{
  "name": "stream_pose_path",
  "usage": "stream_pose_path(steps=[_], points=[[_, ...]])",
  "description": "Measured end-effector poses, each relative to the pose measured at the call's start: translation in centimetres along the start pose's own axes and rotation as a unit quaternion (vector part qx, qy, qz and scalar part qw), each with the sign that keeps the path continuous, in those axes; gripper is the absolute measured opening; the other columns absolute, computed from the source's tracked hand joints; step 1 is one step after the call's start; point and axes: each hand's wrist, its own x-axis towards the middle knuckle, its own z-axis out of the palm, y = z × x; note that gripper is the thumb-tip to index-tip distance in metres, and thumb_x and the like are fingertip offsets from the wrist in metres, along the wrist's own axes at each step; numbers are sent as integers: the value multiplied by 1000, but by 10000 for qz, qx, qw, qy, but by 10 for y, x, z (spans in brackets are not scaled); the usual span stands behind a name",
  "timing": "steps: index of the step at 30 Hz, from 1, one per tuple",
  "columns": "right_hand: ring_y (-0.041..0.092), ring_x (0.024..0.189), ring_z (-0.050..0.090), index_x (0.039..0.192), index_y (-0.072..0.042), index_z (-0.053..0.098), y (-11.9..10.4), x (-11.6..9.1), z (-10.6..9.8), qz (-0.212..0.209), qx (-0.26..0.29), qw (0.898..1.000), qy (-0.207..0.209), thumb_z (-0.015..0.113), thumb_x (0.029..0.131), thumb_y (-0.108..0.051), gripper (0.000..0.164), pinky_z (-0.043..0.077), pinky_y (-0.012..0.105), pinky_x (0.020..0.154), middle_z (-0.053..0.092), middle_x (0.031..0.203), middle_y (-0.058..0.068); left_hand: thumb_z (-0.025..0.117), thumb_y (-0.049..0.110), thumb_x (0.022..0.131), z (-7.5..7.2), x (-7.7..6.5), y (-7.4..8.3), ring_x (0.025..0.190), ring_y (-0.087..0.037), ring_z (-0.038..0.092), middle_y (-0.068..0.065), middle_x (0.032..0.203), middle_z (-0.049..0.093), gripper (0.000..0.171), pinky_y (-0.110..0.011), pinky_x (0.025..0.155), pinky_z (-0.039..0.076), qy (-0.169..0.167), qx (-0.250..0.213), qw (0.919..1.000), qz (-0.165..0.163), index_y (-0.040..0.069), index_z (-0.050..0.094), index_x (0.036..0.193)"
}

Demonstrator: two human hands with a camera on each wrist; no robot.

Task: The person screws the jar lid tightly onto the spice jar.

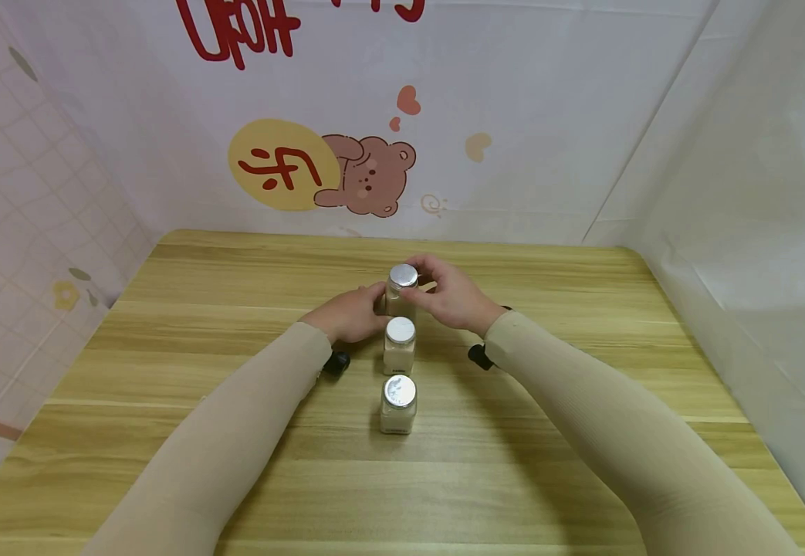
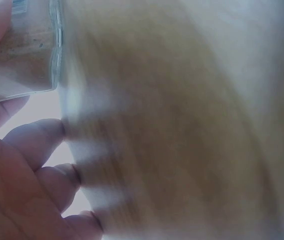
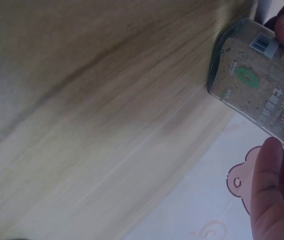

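Both hands are at the farthest spice jar [image 1: 404,303], a squarish clear jar of brown seasoning with a silver lid. My left hand [image 1: 355,313] grips its left side low down, thumb nearer me. From the right, my right hand [image 1: 454,295] holds it near the lid, thumb in front and fingers behind. The right wrist view shows the jar's printed label and green mark [image 3: 247,77]. Just nearer stands a second lidded jar [image 1: 399,357] with pale contents. Nearest me is a third jar [image 1: 398,417], in line with the others.
The jars are in the middle of a wood-grain table [image 1: 548,479]. A white printed backdrop [image 1: 527,185] with a bear drawing rises behind its far edge. Pale sheeting [image 1: 756,232] hangs along the right side, and a gridded sheet [image 1: 41,193] hangs at the left.
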Motion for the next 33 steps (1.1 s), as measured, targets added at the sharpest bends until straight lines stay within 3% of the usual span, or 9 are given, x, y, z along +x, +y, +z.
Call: stream_pose_path(steps=[7,16,25,33], points=[[32,125,62,152,-7,50,0,-1,-2,60,-42,10000,-67,70,100,-20,57,54,49,102,64,139,12,62,49,103,0,1,-1,160,-40,24,-12,165,43,74,-56,129,22,7,28,10000,9,29,29,166],[29,123,62,137,-9,60,2,1,1,-55,-31,10000,-11,70,102,-22,39,54,46,102,67,132,8,62,50,102,1,2,-2,160,-40,23,-12,166,42,78,-56,130,21,3,-3,10000,-13,33,23,168],[33,127,61,153,-8,49,0,-1,-1,125,-25,9999,-81,71,101,-21,58,54,49,102,63,140,12,62,50,103,1,2,-2,161,-39,23,-12,166,42,77,-56,130,21,-12,44,10000,-33,30,26,167],[29,122,63,139,-13,61,0,0,1,169,-142,9998,19,72,101,-25,41,55,43,92,67,133,6,62,49,103,1,2,-2,160,-39,23,-13,166,43,75,-56,129,21,1,33,10000,-30,27,29,166]])
